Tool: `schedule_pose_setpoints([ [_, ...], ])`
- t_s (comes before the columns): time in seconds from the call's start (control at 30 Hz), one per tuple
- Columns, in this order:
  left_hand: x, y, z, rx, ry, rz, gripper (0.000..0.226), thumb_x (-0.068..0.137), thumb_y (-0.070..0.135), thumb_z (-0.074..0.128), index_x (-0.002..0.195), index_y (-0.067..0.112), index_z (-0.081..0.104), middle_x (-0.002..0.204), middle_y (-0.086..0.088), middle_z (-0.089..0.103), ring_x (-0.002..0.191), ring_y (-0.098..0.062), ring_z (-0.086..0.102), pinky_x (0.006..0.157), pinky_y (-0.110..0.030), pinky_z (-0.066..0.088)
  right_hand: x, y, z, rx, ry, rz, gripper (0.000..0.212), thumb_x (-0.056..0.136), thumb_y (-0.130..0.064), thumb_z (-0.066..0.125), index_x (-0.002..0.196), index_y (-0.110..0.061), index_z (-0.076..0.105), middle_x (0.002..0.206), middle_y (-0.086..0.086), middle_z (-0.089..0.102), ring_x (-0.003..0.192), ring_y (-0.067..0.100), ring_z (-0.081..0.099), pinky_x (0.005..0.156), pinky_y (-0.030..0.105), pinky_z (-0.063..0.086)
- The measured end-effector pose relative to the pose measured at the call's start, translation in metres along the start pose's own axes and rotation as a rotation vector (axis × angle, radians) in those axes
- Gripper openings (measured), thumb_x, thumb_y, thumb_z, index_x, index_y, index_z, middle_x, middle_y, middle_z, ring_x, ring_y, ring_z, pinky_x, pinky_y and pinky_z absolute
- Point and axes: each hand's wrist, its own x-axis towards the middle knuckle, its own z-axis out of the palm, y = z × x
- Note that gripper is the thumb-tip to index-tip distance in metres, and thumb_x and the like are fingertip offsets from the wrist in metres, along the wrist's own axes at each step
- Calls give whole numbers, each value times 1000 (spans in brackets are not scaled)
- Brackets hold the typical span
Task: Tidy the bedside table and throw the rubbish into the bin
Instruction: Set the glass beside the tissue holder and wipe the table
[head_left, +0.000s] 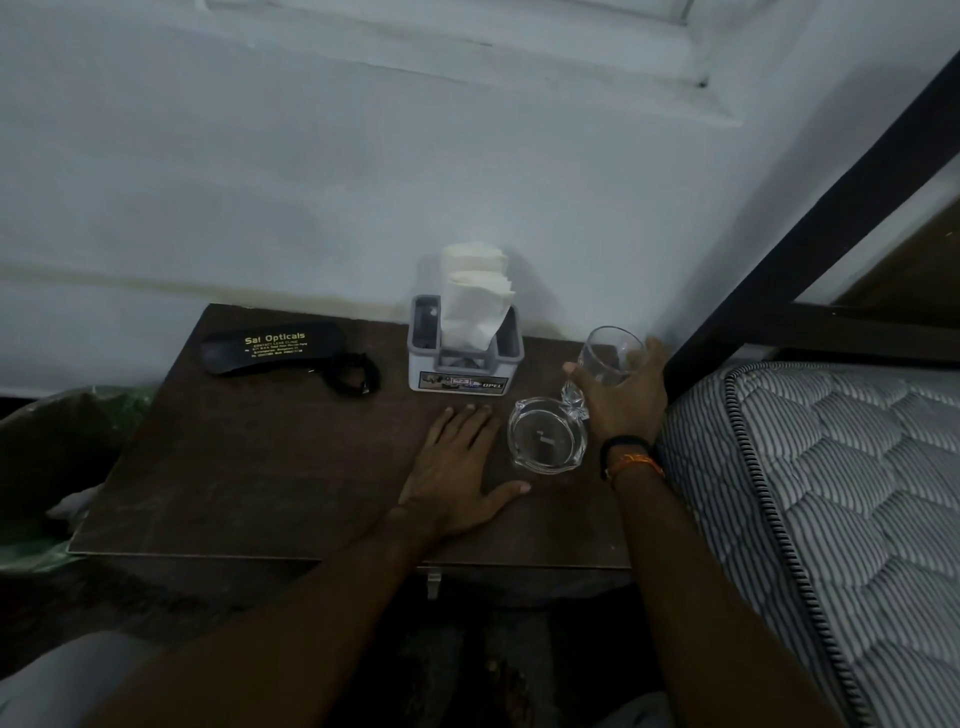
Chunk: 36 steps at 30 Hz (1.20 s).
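On the dark wooden bedside table (249, 467) my left hand (457, 467) lies flat, fingers straight, just left of a clear glass ashtray (545, 439). My right hand (623, 395) grips a clear drinking glass (613, 356) at the table's right side, tilted slightly, right behind the ashtray. A white holder (462, 358) with paper napkins stands at the back middle. A black spectacle case (272, 347) marked "Sai Opticals" lies at the back left, with a black band (353, 374) beside it.
A bin lined with a green bag (57, 457) stands on the floor left of the table. A striped mattress (831, 519) and dark bed frame (810, 223) close off the right side. The wall is directly behind the table.
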Motion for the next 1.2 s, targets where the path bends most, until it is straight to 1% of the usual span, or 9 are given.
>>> schedule_pose_setpoints([
  [0.07, -3, 0, 0, 35, -30, 8, 94, 86, 80, 20, 155, 16, 21, 164, -4, 17, 152, -19, 9, 124, -42, 3, 0, 0, 1, -27, 15, 3, 86, 60, -43, 88, 129, -20, 42, 127, 4, 60, 114, 27, 60, 92, 41, 53],
  [0.13, -3, 0, 0, 49, -42, 7, 92, 88, 78, 17, 156, 17, 17, 164, -3, 13, 152, -18, 5, 124, -42, 3, 0, -1, 0, -55, 29, -9, 77, 61, -43, 87, 121, -19, 45, 119, 3, 62, 107, 27, 63, 88, 41, 54],
  [0.3, -1, 0, -1, 70, -39, 0, 89, 88, 76, 19, 156, 19, 16, 165, -1, 13, 152, -15, 4, 124, -42, 4, -6, -14, -14, -80, 69, -55, 83, 58, -53, 83, 124, -21, 44, 119, 1, 63, 105, 25, 65, 87, 45, 56],
  [0.43, 1, 1, 1, 84, -31, -5, 88, 88, 75, 21, 156, 19, 17, 164, -1, 14, 152, -14, 5, 124, -42, 5, -10, -33, -36, -38, 115, -133, 81, 58, -51, 84, 123, -19, 47, 115, 1, 65, 100, 19, 65, 85, 38, 56],
  [0.5, 1, 1, 0, 87, -31, -4, 88, 88, 76, 21, 156, 19, 17, 164, -1, 14, 152, -14, 6, 124, -42, 5, -17, -38, -43, -9, 79, -143, 81, 57, -51, 85, 122, -18, 48, 113, 0, 65, 99, 18, 65, 85, 36, 56],
  [0.67, 2, 1, 2, 94, -30, -4, 89, 88, 76, 21, 156, 18, 18, 164, -2, 16, 152, -15, 8, 124, -42, 6, -43, -33, -39, -38, -85, -161, 84, 51, -63, 80, 118, -22, 50, 110, -7, 66, 97, 13, 65, 85, 37, 57],
  [0.83, 2, 2, 1, 108, -20, -1, 88, 88, 75, 23, 155, 18, 20, 164, -2, 18, 152, -15, 10, 123, -43, 7, -60, -26, -31, -61, -180, -191, 80, 55, -51, 87, 120, -26, 48, 115, -6, 63, 101, 12, 62, 85, 35, 56],
  [1.03, 2, 1, 2, 107, -18, 2, 89, 87, 75, 23, 155, 18, 21, 163, -2, 19, 152, -16, 12, 123, -43, 8, -63, -23, -24, -91, -214, -190, 81, 58, -47, 89, 123, -21, 48, 120, -3, 64, 106, 16, 62, 87, 35, 55],
  [1.2, 3, 0, 3, 106, -34, 1, 89, 87, 75, 22, 155, 18, 19, 164, -2, 17, 152, -15, 9, 123, -43, 8, -61, -20, -24, -92, -222, -182, 83, 57, -50, 88, 124, -23, 47, 121, -4, 63, 107, 15, 61, 89, 36, 55],
])
